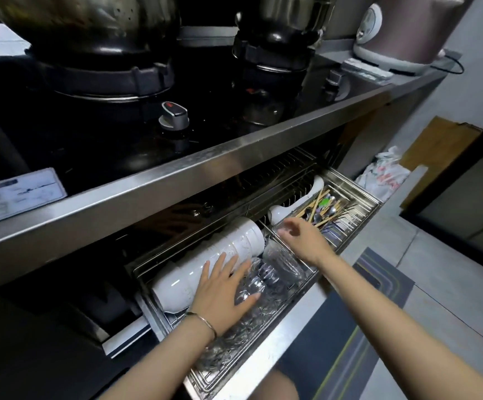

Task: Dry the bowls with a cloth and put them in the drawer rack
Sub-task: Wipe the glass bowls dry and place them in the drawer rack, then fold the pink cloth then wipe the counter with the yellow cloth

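Steel worktop point(176, 180) runs across the frame, carrying a black glass cooktop point(90, 134). On the left burner sits a big steel pot point(90, 21), on the right burner a smaller pot point(289, 15), and a rice cooker point(407, 30) stands at the far right end. Below the worktop the drawer rack point(263, 336) is pulled out. A striped floor mat point(364, 313) lies on the tiles beside it, and a plastic bag point(384, 177) sits further back by the wall. In the rack's left part a stack of white bowls point(234, 243) lies on its side, nested. Clear glass bowls point(280, 264) are also nested on their side, just in front of the white stack and touching it. In the rack's right part is a wire cutlery basket point(358, 215) holding chopsticks and spoons point(321, 206). Left hand point(223, 293) has its grip released: the palm lies flat on the glass bowls, the fingers are straight and spread, and the fingertips reach the white bowls. Right hand point(303, 238) hovers over the near corner of the cutlery basket, above the glass bowls. Its fingers are loosely bent and motion-blurred, the grip is released and nothing is seen in it. A sticker label point(15, 194) is on the cooktop's left front. A silver knob point(174, 115) sits mid-cooktop. A thin bracelet point(205, 321) is on the left wrist.
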`<state>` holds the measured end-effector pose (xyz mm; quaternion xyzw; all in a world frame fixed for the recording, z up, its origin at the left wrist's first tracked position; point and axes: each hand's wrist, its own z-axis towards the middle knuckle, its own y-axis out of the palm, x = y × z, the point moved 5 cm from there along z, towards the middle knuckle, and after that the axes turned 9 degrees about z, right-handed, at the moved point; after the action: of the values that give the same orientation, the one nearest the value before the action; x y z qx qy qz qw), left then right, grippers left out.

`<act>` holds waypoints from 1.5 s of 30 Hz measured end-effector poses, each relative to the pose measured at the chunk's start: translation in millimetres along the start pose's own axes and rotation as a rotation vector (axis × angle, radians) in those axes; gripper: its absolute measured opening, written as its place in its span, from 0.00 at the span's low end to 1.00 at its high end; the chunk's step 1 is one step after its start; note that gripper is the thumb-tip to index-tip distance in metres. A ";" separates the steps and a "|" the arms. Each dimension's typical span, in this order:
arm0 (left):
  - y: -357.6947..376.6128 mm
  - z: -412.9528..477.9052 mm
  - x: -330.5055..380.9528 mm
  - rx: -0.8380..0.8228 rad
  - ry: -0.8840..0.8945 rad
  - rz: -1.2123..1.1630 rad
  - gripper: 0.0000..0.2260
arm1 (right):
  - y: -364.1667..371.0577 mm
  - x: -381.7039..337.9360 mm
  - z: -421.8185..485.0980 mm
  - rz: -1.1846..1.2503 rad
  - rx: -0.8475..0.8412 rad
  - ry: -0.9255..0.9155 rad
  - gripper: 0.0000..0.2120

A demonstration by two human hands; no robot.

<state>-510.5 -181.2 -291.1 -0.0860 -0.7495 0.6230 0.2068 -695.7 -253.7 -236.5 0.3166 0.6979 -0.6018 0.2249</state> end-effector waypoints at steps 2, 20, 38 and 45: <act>-20.2 -11.0 1.9 0.057 0.036 0.045 0.39 | -12.2 -18.8 -45.1 0.128 0.178 -0.150 0.17; -198.0 -165.5 -59.1 0.605 0.035 0.551 0.34 | 120.4 -72.1 -240.3 0.751 0.397 -0.016 0.42; -196.8 -185.6 -90.7 0.666 -0.178 0.527 0.40 | 143.7 -124.7 -191.7 0.646 0.237 -0.105 0.39; -197.1 -186.0 -92.4 0.671 -0.176 0.536 0.39 | 138.7 -134.2 -171.8 0.816 0.055 -0.157 0.39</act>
<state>-324.3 -91.0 -93.1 -0.1521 -0.4717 0.8685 -0.0101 -491.6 -97.5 -210.1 0.5262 0.4794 -0.5041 0.4891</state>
